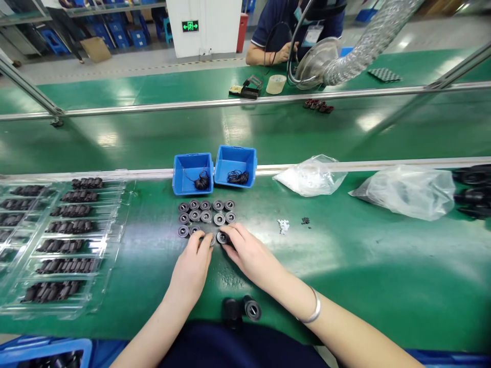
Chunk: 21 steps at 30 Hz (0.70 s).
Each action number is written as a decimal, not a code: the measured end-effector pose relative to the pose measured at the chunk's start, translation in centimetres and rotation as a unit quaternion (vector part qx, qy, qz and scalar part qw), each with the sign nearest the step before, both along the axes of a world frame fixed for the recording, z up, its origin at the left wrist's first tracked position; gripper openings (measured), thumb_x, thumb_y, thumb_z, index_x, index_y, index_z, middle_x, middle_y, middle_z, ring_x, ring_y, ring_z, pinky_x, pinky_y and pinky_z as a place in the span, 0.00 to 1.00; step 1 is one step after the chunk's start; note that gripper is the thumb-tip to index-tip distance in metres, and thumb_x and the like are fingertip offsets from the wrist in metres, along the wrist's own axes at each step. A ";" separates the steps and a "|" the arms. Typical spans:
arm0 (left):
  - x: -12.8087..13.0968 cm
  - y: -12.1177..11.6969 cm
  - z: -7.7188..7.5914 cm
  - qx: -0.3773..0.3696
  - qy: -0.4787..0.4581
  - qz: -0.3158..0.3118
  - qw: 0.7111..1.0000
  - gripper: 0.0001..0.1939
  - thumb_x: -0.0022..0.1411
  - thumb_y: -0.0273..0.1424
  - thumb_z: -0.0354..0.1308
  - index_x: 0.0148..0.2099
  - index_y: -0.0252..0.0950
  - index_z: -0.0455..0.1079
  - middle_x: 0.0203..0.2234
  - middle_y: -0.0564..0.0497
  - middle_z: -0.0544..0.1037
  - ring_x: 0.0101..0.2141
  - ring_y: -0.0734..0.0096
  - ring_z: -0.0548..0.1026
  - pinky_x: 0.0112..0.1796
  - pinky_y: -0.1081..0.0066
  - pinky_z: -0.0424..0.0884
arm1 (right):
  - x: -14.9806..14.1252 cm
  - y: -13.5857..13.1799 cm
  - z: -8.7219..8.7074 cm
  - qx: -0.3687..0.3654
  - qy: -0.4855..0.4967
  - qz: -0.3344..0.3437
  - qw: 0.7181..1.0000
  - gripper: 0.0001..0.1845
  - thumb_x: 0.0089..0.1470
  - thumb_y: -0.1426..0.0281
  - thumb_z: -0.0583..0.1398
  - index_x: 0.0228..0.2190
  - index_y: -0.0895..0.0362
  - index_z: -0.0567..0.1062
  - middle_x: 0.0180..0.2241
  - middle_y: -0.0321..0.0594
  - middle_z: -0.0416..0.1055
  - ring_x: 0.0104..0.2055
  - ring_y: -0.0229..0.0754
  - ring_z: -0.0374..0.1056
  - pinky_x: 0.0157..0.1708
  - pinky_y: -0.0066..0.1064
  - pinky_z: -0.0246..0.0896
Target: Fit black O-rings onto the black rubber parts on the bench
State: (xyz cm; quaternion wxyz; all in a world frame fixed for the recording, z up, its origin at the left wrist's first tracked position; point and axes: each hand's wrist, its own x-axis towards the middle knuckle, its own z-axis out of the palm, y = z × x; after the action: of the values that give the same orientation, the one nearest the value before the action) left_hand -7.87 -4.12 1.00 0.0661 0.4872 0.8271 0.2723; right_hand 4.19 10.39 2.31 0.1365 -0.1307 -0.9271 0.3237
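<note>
Several round black parts with ringed tops stand in rows on the green table. At the near end of these rows, my left hand has its fingers closed on one such part, mostly covered by the fingers. Just to its right, my right hand grips another round black part between thumb and fingers, its ringed top facing up. Two more black cylindrical parts are close to my body at the table's front edge, one of them tilted.
Two blue bins with black rings or cords stand behind the rows. Clear trays of black parts lie left. Small white pieces, tiny black pieces and plastic bags lie right. A co-worker sits across, near a flexible duct.
</note>
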 end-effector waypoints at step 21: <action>1.3 -2.8 4.9 -0.175 -0.288 -0.305 0.891 0.26 0.57 0.31 0.67 0.57 0.47 0.66 0.55 0.47 0.67 0.55 0.57 0.68 0.55 0.60 0.67 | 8.4 4.8 4.1 -0.088 -0.160 0.122 0.976 0.36 0.49 0.79 0.64 0.58 0.45 0.69 0.59 0.43 0.65 0.61 0.55 0.58 0.59 0.51 0.57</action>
State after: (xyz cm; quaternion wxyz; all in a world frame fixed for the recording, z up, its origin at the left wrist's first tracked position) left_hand -6.55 -6.95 5.91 0.4658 0.5961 0.6166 0.2177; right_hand 12.56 15.16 6.40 -0.0663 -0.0784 -0.9137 0.3933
